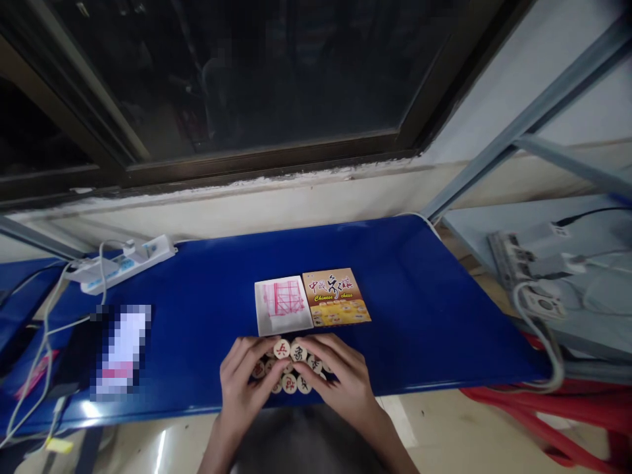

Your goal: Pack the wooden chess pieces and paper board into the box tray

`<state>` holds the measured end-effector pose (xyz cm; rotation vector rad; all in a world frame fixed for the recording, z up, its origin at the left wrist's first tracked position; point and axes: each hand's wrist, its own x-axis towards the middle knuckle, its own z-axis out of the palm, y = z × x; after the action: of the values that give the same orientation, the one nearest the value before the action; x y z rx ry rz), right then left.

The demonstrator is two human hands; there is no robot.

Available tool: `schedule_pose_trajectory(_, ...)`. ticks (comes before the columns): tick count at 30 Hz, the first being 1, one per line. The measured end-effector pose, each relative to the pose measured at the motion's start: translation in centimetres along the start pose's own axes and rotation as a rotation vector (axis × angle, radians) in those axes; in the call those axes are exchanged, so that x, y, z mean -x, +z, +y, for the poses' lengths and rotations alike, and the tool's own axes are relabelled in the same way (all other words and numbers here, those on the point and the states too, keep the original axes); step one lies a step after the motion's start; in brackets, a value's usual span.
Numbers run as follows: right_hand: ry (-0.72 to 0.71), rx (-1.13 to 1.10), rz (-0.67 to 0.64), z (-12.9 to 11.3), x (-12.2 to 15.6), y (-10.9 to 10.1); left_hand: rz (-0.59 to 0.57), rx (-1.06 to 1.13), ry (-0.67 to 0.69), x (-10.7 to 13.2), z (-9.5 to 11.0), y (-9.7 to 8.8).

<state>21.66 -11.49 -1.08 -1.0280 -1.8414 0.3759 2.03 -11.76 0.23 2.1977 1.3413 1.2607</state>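
Several round wooden Chinese chess pieces (289, 383) with red or black characters are gathered at the table's front edge, between my two hands. My left hand (247, 368) has thumb and forefinger closed around a piece with a red character (282, 349). Opposite it, my right hand (348, 368) pinches a piece with a black character (299, 353). These two pieces sit side by side above the others, seemingly on top of them. Palms and fingers cover part of the group. Just beyond lie an open white box tray (285, 331) with pink lines inside and a printed Chinese chess lid (340, 308).
The blue table (409, 283) runs along the wall below a dark window. A white power strip (128, 266) with cables stands at the back left, near a pixelated phone-like object (123, 349). At right are a second power strip (526, 276) and a red stool (567, 415).
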Motion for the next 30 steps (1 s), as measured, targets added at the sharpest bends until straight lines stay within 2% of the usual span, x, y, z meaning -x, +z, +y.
schedule_pose_trajectory(7,-0.021,0.060,0.032,-0.2,1.2,-0.8,-0.005,-0.007,0.033,0.8,0.7,-0.2)
schedule_pose_trajectory(13,0.058,0.153,0.084,-0.7,5.1,-2.2,0.015,-0.119,-0.065,5.8,0.9,-1.8)
schedule_pose_trajectory(17,0.066,0.195,0.046,-1.0,7.1,-2.4,-0.011,-0.199,-0.113,8.1,0.9,-1.7)
schedule_pose_trajectory(24,0.036,0.233,0.012,-0.3,7.5,-1.9,-0.055,-0.216,-0.093,8.3,0.8,-0.3)
schedule_pose_trajectory(30,0.022,0.219,-0.013,0.4,7.7,-1.6,-0.075,-0.222,-0.084,7.9,0.4,-0.2)
